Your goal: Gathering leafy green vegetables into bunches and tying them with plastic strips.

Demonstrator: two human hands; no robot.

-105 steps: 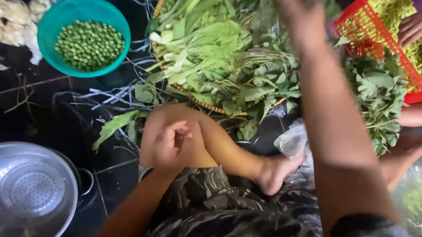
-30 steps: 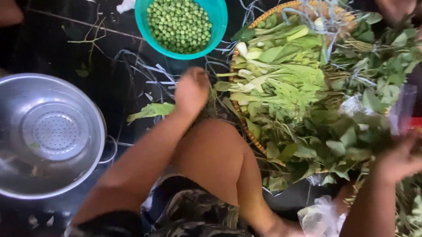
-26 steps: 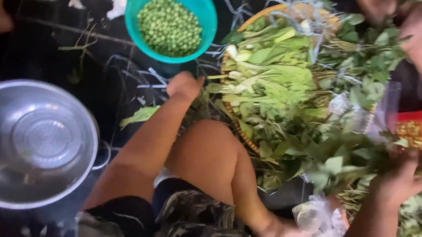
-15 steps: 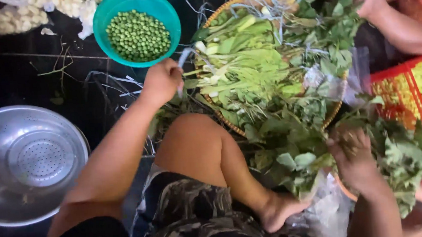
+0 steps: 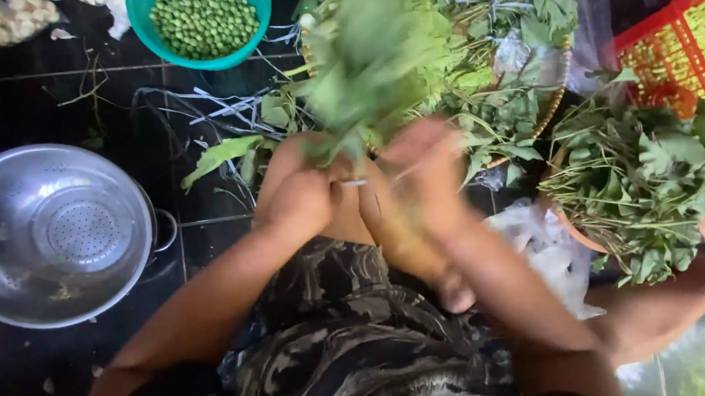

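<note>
Both my hands meet above my bent knee. My left hand (image 5: 302, 203) and my right hand (image 5: 424, 176) are closed around the stems of a bunch of leafy greens (image 5: 368, 58), which is blurred and raised over a woven basket (image 5: 557, 102) piled with more greens. A thin pale band (image 5: 353, 183) shows between the two hands at the stems.
A steel colander (image 5: 57, 232) sits on the dark tiled floor at the left. A teal bowl of green peas (image 5: 201, 24) is at the top. A red crate (image 5: 687, 63) of yellow-green pods stands at the right, with a heap of leafy stalks (image 5: 641, 180) and a plastic bag (image 5: 547, 247).
My left hand came back from near the pea bowl to my knee. My right hand lifted a bunch of greens from the right-hand pile and brought it to the left hand.
</note>
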